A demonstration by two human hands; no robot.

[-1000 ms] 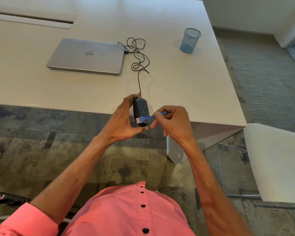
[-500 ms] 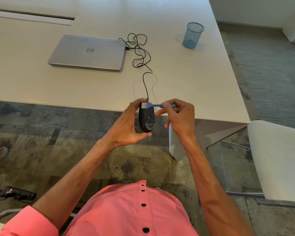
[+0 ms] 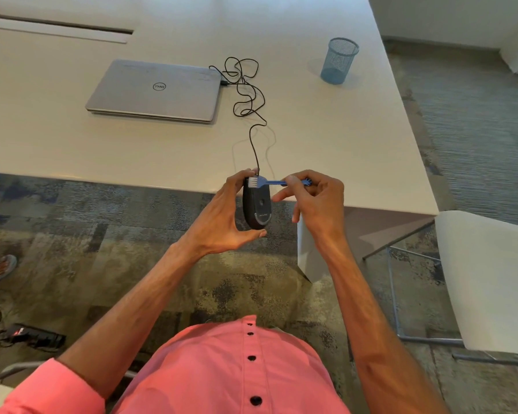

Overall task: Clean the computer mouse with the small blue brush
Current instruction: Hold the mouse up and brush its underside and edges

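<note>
Here, dark mouse (image 3: pixel 256 206) — underside up — bristles touching.

A broad white counter (image 3: pixel 341 138) spans the room under soft, even light — beneath its edge, mottled grey-and-olive carpet (image 3: pixel 87 222). A white chair (image 3: pixel 491 279) on a metal frame stands at right; a pale wall (image 3: pixel 437 19) rises beyond.

On the table (image 3: pixel 326 138) a laptop (image 3: pixel 154 91) lies to the left, the cable (image 3: pixel 245 94) coiled just right of it, a pen cup (image 3: pixel 338 61) further right. Before the near edge, the mouse (image 3: pixel 257 207) sits between left hand (image 3: pixel 222 216) and right hand (image 3: pixel 317 198), the brush (image 3: pixel 274 183) across its far end.
</note>
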